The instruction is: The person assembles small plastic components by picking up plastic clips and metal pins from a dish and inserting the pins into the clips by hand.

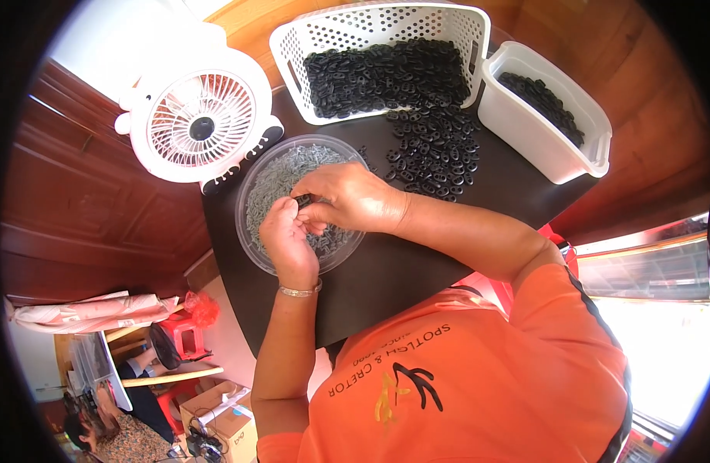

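Over a round clear plastic bowl (241, 220) my two hands meet, fingers pinched together. The bowl holds a heap of small grey-green, slim pieces that look like screws or plugs (278, 176). My left hand (288, 238), with a bracelet on its wrist, grips a small black piece (302, 201) between thumb and fingers. From the right, my right hand (353, 194) curls over the same piece, its fingertips closed on it. Much of that piece is hidden by the fingers. Just right of the bowl lies a loose pile of black oval pieces with holes (432, 154).
A white perforated basket (282, 50) full of black pieces stands at the back of the dark table (285, 123), its load spilling forward. Right of it is a white bin (525, 135) with more black pieces. A white fan (203, 127) stands at the left. Another person (108, 417) is at lower left.
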Available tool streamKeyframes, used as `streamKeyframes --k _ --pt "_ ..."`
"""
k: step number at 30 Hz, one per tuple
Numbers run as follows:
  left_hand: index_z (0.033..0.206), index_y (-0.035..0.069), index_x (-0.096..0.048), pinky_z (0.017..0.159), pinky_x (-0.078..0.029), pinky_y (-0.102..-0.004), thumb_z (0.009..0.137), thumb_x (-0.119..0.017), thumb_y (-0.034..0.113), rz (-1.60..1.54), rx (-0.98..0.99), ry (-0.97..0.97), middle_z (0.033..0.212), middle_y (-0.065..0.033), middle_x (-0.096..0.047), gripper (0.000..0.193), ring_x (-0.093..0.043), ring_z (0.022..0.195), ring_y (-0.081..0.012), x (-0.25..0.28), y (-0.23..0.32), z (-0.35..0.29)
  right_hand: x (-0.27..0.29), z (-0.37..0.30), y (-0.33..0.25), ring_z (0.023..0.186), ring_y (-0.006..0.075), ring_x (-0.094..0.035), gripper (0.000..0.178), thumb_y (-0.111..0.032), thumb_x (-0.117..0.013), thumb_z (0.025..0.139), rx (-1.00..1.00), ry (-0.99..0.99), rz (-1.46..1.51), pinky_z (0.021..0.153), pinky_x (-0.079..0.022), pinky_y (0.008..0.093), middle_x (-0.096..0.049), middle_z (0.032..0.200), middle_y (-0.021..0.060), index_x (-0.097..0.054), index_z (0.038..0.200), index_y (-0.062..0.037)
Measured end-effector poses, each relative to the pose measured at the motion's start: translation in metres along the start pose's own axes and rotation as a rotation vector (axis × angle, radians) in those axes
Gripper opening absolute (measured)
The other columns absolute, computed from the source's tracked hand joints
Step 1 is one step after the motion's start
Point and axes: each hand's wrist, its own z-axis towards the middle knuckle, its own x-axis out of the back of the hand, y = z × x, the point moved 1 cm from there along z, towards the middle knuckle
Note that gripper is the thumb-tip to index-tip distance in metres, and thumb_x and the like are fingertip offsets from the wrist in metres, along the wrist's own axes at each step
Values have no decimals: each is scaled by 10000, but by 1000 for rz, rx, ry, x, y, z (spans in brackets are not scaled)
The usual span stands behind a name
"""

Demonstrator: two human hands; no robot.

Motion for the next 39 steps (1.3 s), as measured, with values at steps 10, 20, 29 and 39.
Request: streamKeyframes --k 10,20,29,39 --pt "771 -13 -529 472 -403 -247 849 -447 179 24 30 -24 622 -95 -575 223 -508 486 -140 -3 2 -1 -2 0 0 692 285 -624 186 -154 -678 745 -3 -13 -15 617 -494 367 -621 718 100 -618 868 -29" --pt "812 20 -551 461 -359 -224 883 -439 243 158 -2 9 619 -42 -534 259 -491 496 -115 -7 6 -1 16 3 0 681 296 -627 197 -188 -684 731 155 92 -206 608 -510 371 -626 735 126 -628 839 -33" --pt "825 27 -583 469 -366 -226 863 -459 213 43 -30 76 611 -36 -520 227 -481 503 -110 15 20 12 218 -29 2 856 278 -618 302 -260 -685 750 -223 836 -944 772 -488 361 -650 942 119 -654 981 -68" --pt "815 27 -581 470 -366 -225 865 -460 211 30 12 62 624 -33 -516 225 -483 504 -111 21 16 14 159 -19 13 909 278 -593 171 -198 -634 760 -328 263 -581 804 -468 367 -653 897 101 -685 865 -73"
